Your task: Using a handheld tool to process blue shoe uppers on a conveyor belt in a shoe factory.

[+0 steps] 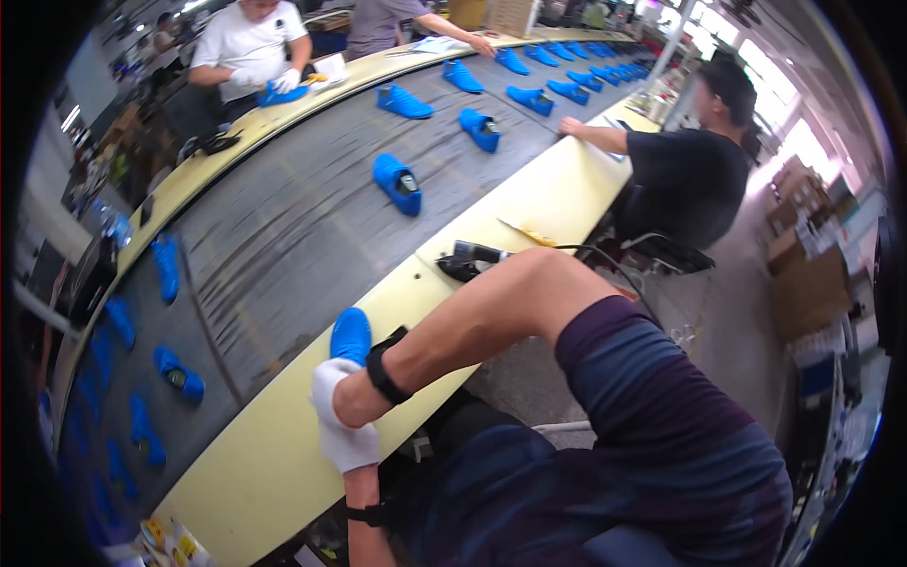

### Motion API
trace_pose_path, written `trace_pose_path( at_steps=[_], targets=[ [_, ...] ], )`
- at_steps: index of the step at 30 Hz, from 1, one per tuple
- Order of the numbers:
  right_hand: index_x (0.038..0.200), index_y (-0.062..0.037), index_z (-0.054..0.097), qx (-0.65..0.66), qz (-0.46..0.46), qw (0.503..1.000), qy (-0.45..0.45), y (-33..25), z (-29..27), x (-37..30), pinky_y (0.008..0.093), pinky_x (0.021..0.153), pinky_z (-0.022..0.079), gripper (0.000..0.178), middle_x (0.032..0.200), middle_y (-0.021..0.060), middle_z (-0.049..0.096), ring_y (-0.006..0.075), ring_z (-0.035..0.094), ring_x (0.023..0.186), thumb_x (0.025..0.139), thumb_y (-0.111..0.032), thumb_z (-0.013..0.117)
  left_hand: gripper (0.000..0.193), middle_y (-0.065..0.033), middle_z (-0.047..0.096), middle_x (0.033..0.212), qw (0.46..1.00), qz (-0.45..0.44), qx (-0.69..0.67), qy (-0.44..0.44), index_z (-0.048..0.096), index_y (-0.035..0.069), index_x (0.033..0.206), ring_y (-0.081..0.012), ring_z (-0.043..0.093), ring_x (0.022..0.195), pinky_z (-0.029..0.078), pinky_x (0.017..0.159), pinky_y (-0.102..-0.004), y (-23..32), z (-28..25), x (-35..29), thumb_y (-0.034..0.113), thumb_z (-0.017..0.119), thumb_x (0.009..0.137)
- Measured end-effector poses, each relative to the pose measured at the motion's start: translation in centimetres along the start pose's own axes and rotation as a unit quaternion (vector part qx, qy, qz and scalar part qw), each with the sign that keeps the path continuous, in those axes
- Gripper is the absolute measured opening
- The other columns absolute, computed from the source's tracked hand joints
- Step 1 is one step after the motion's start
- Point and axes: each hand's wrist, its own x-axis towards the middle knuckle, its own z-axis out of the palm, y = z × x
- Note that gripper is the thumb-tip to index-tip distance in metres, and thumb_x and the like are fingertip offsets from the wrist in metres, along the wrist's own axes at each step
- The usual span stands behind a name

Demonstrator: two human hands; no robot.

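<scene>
Gloved hands [333,386] meet at a blue shoe [351,335], their grip hidden, over the yellow surface [274,463]; grey conveyor [274,255] beyond, cartons [814,291] rightward.

The light is uneven: the strongest comes from the windows [770,76] at the far right, where the glass is burnt to white and a pale haze spreads around. On the left the workshop is rather dim. The cream tabletop [274,472] is lit evenly, while the grey conveyor belt [283,227] shows only a dull sheen. The near blue shoe [350,333] is quite clear, but the blue shoes [90,392] at the left rim are smeared and purplish. Straight edges bend strongly, and black surrounds the round view.
</scene>
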Motion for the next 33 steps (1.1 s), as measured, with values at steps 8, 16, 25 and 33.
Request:
trace_pose_path(
  at_steps=[8,16,25,33],
  targets=[
    [0.108,-0.0006,0.070,0.160,0.045,0.981,0.100,1.9,0.4,-3.7,0.0483,0.060,0.058,0.036,0.087,0.0141,0.078,0.0348,0.079,0.080,0.077,-0.017,0.081,0.060,-0.0214,0.075,0.115,0.986,-0.121,0.054,-0.104,0.049,0.005,0.138,-0.0451,0.073,0.105,0.058,0.085,-0.0513,0.4,0.1,1.8,0.035,0.075,0.092],
    [0.094,-0.0028,0.062,0.215,0.113,0.903,0.353,-1.5,4.6,-3.7,0.0469,0.045,0.053,0.013,0.070,0.0137,0.067,0.0331,0.070,0.055,0.094,-0.015,0.059,0.050,-0.0212,0.073,0.117,0.992,-0.060,0.048,-0.098,0.050,0.009,0.138,-0.0454,0.070,0.110,0.056,0.086,-0.0533,0.6,-1.6,2.2,0.035,0.067,0.098],
    [0.112,-0.0026,0.055,0.356,0.074,0.901,0.238,-0.7,3.4,-5.8,0.0506,0.056,0.058,0.020,0.082,0.0218,0.071,0.0441,0.071,0.066,0.094,-0.010,0.060,0.055,-0.0274,0.062,0.132,0.970,-0.131,0.094,-0.182,0.039,0.015,0.153,-0.0518,0.069,0.107,0.054,0.089,-0.0611,-1.3,-2.5,2.7,0.031,0.056,0.103],
    [0.126,-0.0067,0.065,0.351,0.077,0.901,0.243,2.6,5.6,-15.1,0.0470,0.078,0.060,0.030,0.103,0.0177,0.074,0.0383,0.074,0.090,0.096,-0.009,0.063,0.083,-0.0274,0.061,0.130,0.971,-0.100,0.091,-0.195,0.044,0.004,0.151,-0.0457,0.071,0.107,0.058,0.089,-0.0550,-4.3,-3.8,2.3,0.052,0.075,0.091]
  ],
)
